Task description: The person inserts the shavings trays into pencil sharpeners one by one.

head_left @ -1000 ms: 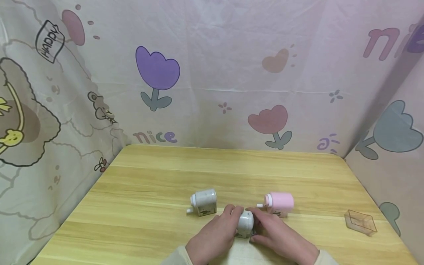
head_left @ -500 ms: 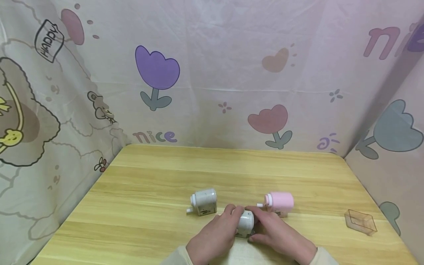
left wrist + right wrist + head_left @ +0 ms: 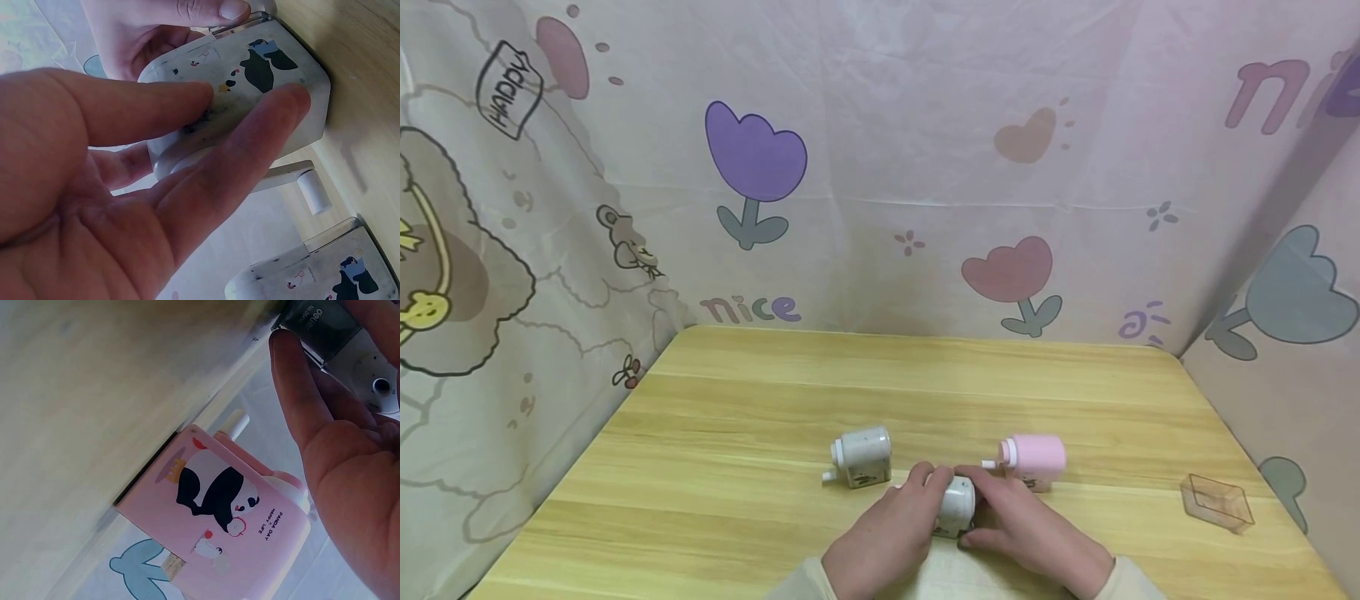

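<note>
A white crank pencil sharpener with a panda print (image 3: 956, 506) stands near the front middle of the table, between both hands. My left hand (image 3: 887, 529) grips its body from the left; in the left wrist view the fingers (image 3: 269, 119) lie across the printed side. At the sharpener's right end, my right hand (image 3: 1030, 525) pinches the dark see-through shavings drawer (image 3: 322, 328), which sits at the base below the round pencil hole (image 3: 380, 386). Much of the body is hidden by the hands in the head view.
Behind and to the left stands a second white sharpener (image 3: 861, 457), its crank facing left. A pink panda sharpener (image 3: 1037, 460) stands just beyond my right hand. Toward the right edge of the wooden table (image 3: 760, 383) lies a loose amber see-through drawer (image 3: 1216, 502).
My right hand has edged slightly left toward the sharpener. The left hand and the other things stay where they were.
</note>
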`<state>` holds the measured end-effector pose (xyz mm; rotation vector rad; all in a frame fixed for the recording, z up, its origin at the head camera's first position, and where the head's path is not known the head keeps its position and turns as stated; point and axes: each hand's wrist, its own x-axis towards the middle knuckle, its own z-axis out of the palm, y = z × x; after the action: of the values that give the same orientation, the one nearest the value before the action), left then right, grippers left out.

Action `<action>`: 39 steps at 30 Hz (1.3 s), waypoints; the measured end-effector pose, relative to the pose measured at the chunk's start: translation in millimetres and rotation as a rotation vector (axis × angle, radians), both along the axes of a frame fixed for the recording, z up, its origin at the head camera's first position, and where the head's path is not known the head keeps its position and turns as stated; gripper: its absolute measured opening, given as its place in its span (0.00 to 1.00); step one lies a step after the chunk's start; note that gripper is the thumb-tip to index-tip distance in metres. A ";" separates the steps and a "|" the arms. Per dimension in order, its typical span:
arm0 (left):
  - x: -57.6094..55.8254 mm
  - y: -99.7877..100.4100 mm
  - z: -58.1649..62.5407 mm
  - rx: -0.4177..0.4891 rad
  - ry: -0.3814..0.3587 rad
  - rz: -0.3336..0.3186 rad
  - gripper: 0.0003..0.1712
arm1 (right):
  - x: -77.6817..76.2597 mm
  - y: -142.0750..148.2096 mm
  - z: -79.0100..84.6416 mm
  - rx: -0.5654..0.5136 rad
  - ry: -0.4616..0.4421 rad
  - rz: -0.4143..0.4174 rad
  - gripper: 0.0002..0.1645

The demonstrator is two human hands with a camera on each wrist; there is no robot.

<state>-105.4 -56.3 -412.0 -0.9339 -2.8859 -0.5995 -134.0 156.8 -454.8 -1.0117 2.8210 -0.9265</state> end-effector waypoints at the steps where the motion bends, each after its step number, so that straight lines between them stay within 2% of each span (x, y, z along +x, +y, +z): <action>1: 0.0 -0.2 -0.1 0.000 0.003 -0.002 0.24 | 0.0 -0.2 0.0 0.002 0.004 -0.003 0.43; 10: 1.0 -0.1 -0.1 0.007 0.027 -0.009 0.24 | -0.5 -0.7 -0.8 -0.012 -0.001 0.006 0.42; 19: -0.9 0.2 -0.3 0.031 0.018 -0.022 0.22 | -3.2 -2.4 -2.0 -0.044 -0.040 0.028 0.42; 29: -1.6 0.2 -1.1 0.039 0.028 -0.036 0.23 | -4.3 -2.6 -2.5 -0.046 -0.011 0.032 0.43; 39: -0.8 0.5 1.5 0.028 0.008 -0.026 0.23 | -4.8 -4.2 -0.8 -0.051 -0.047 0.039 0.43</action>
<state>-106.2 -55.8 -410.5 -0.9688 -2.8555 -0.6346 -138.9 152.5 -455.6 -1.0328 2.7426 -1.0091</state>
